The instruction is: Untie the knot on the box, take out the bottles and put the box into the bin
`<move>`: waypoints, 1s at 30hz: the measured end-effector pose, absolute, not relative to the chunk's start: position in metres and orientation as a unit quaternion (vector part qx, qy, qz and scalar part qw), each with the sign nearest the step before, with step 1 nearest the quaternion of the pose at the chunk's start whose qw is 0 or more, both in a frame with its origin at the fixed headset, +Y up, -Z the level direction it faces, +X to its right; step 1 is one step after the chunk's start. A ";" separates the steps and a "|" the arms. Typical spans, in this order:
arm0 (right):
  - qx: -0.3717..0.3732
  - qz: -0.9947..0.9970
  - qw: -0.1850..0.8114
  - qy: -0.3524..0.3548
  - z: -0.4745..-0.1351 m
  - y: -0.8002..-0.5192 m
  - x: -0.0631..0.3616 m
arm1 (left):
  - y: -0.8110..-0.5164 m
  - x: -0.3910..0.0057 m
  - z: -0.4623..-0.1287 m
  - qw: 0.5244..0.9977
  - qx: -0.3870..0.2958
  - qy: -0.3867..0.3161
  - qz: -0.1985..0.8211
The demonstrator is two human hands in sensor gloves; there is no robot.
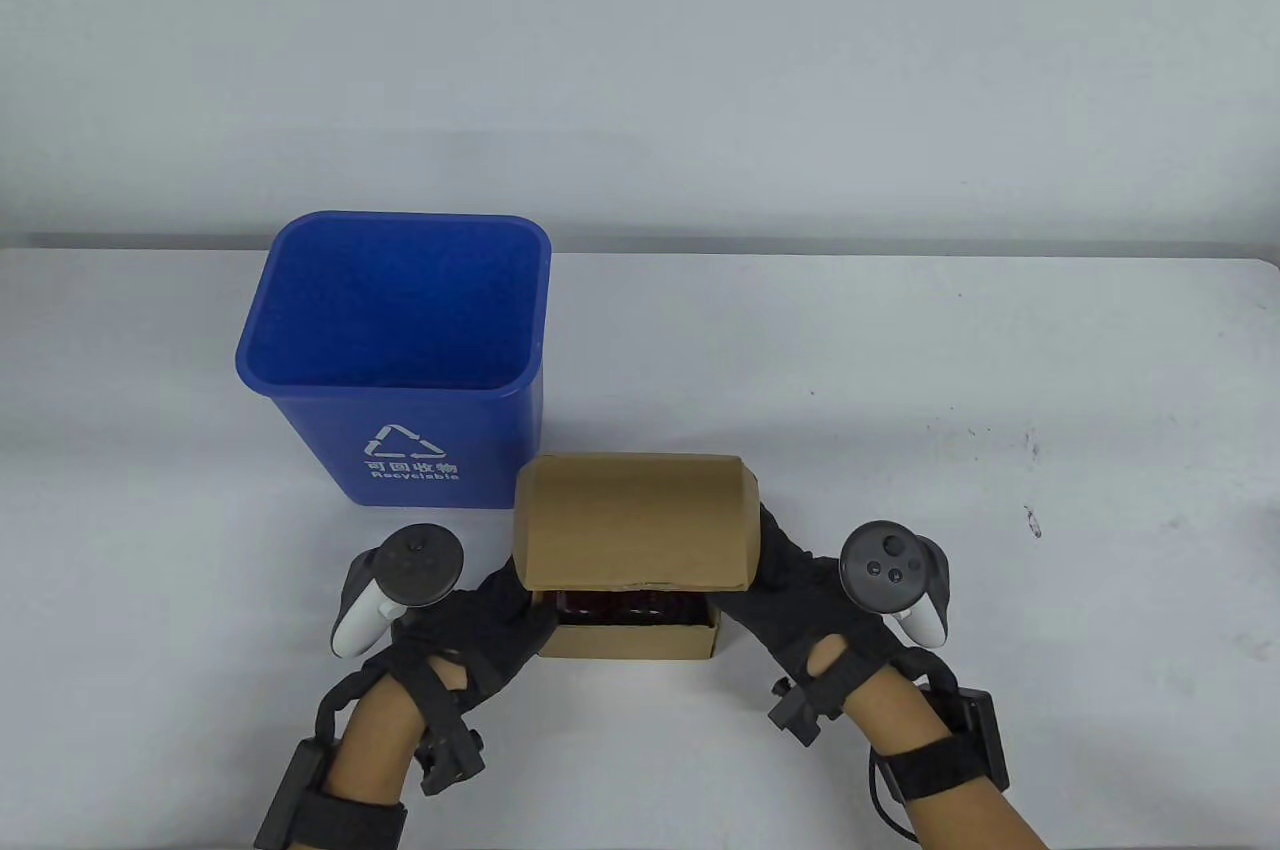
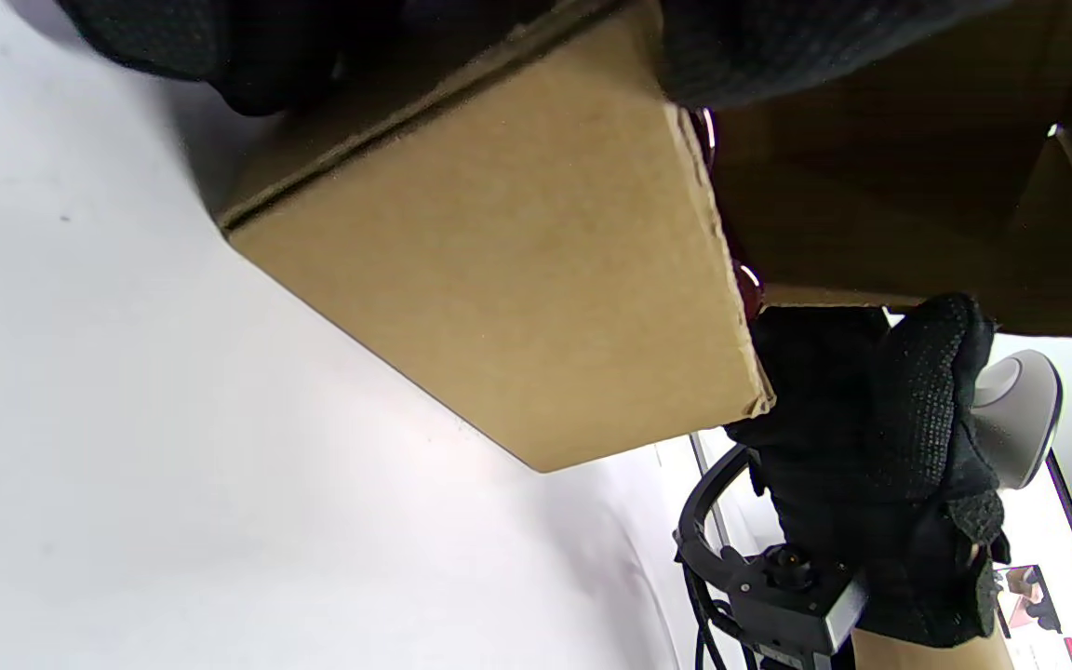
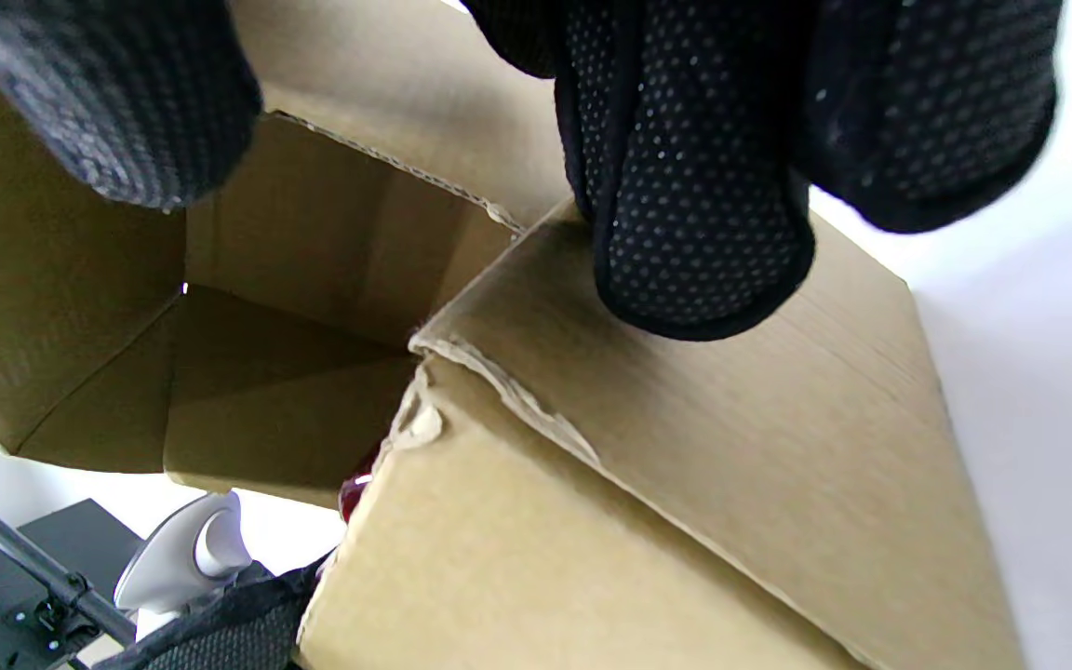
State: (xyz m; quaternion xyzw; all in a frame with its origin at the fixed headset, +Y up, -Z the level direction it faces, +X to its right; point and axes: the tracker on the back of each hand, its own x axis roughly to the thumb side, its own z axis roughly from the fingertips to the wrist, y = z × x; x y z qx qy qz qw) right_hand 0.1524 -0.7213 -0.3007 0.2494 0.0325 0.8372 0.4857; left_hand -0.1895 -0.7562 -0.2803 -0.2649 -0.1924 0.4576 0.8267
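hands [image 1: 640, 590] on box [image 1: 632, 520], lid up, bin [image 1: 400, 360] nr

Your bin [image 1: 400, 370] is blue with a white recycling triangle and lettering. Box [image 1: 632, 530] is plain brown cardboard, dark red showing inside. Your gloves [image 3: 694, 186] are black with a fine dot pattern. Table [image 1: 900, 370] is white.

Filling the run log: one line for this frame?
stage: lid lifted | brown cardboard box: open, dark red bottles inside | left hand, right hand: holding box sides | blue plastic bin: no box yet
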 end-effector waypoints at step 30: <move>0.147 0.759 0.634 -0.012 -0.324 -0.718 0.173 | -0.747 -0.176 -0.274 0.867 -0.232 -0.191 0.398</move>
